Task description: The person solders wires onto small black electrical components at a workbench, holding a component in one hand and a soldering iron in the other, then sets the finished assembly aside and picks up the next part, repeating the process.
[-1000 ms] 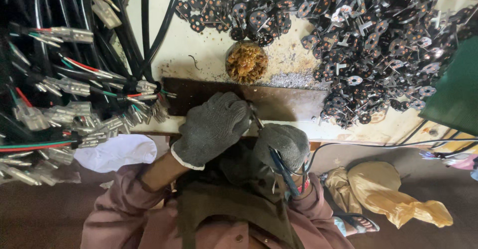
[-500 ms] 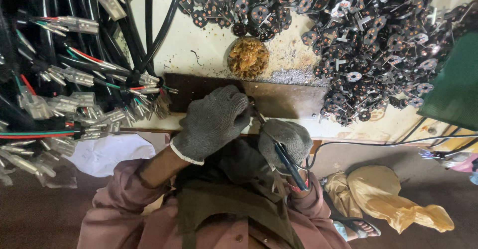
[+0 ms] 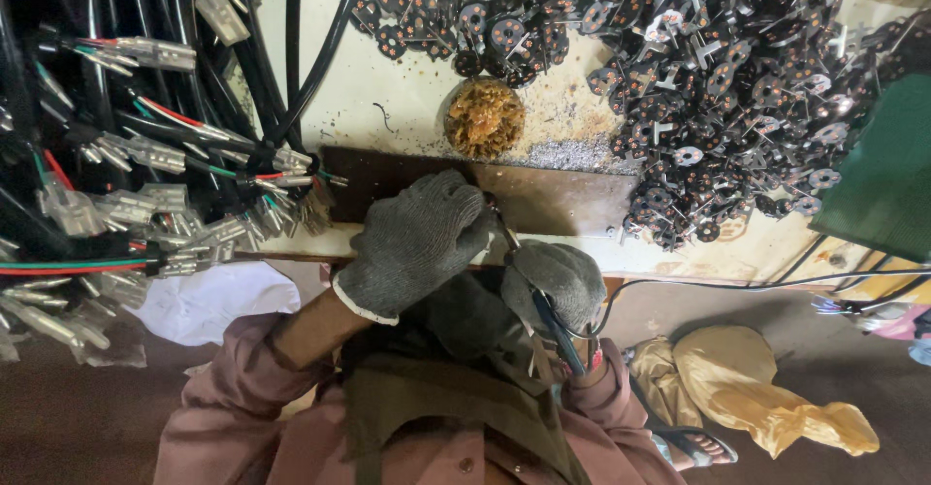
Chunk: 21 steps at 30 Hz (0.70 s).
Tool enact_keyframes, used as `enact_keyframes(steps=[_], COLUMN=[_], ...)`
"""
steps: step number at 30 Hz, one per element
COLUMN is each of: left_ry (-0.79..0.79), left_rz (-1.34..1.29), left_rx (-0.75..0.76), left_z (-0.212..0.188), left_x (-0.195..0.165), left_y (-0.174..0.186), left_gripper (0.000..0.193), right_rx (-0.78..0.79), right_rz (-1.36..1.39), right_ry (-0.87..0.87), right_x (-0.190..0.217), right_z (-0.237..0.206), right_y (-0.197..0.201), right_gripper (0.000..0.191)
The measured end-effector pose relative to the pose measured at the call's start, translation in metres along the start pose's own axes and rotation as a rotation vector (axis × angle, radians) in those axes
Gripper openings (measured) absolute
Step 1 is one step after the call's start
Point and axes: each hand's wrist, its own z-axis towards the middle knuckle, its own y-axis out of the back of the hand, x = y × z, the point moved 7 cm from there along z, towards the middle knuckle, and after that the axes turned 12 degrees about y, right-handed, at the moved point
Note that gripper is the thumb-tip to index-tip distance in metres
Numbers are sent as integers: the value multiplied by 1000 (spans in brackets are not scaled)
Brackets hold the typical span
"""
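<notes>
Gloved left hand, fingers curled nearly closed, knuckles up, resting on the dark metal plate at the bench's near edge; what it pinches is hidden under the glove. Gloved right hand, fingers wrapped fully around a soldering iron, blue handle toward the person. The iron's long axis runs diagonally, tip pointing up-left to the left fingertips over the plate. Behind the plate sits a small dish of amber flux; black disc parts heap toward the far right corner, wire harnesses at the left edge.
</notes>
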Motion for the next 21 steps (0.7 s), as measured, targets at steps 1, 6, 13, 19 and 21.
enact_keyframes(steps=[1, 6, 13, 19, 21], left_ry=[2, 15, 53, 52, 40], left_rz=[8, 2, 18, -28, -67], left_rx=[4, 35, 48, 46, 52], left_z=[0, 1, 3, 0, 1], left_x=[0, 1, 4, 4, 2], left_y=[0, 1, -4, -2, 0], left_gripper=[19, 16, 12, 15, 17], right_rx=[-23, 94, 59, 19, 9], right_rz=[17, -24, 64, 56, 78], right_ry=[15, -39, 46, -46, -12], right_x=[1, 0, 0, -7, -5], right_z=[1, 3, 2, -10, -10], right_y=[2, -1, -3, -6, -5], right_gripper=[28, 34, 41, 34, 36])
